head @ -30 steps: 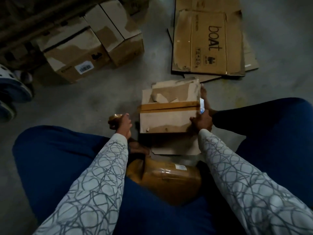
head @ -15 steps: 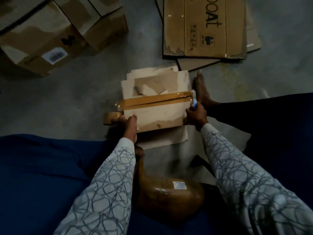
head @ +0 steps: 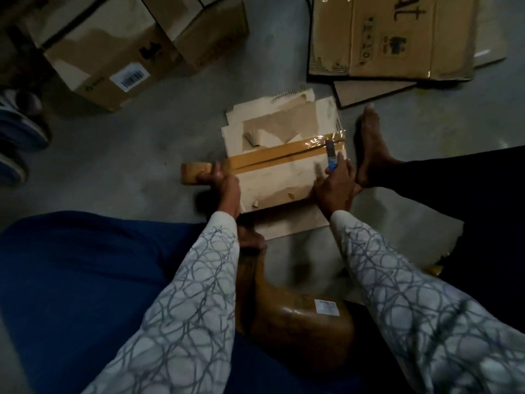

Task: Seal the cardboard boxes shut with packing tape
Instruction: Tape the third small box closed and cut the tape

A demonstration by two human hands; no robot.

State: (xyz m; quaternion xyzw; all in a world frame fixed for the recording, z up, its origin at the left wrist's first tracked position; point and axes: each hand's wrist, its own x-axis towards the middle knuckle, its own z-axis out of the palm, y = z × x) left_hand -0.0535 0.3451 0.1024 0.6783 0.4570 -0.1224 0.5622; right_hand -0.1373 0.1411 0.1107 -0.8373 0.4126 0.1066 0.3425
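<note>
Taping box (head: pixel 284 180), flat carton (head: pixel 392 38) (lettered "At"), barcode label (head: pixel 130 76)

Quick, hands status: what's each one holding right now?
Left hand: grips the packing tape roll beside the cardboard box.
Right hand: holds a blue-handled cutter at the tape strip.

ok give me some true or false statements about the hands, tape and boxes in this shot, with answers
1. The left hand holds the tape roll at the left edge of the small box. True.
2. A brown tape strip runs across the small box's top. True.
3. The right hand holds nothing. False: it grips a blue-handled cutter near the right end of the brown tape strip.
4. The box with the barcode label sits to the right of the small box. False: it sits beyond it, to the left.
5. A bare foot rests to the right of the small box. True.
</note>
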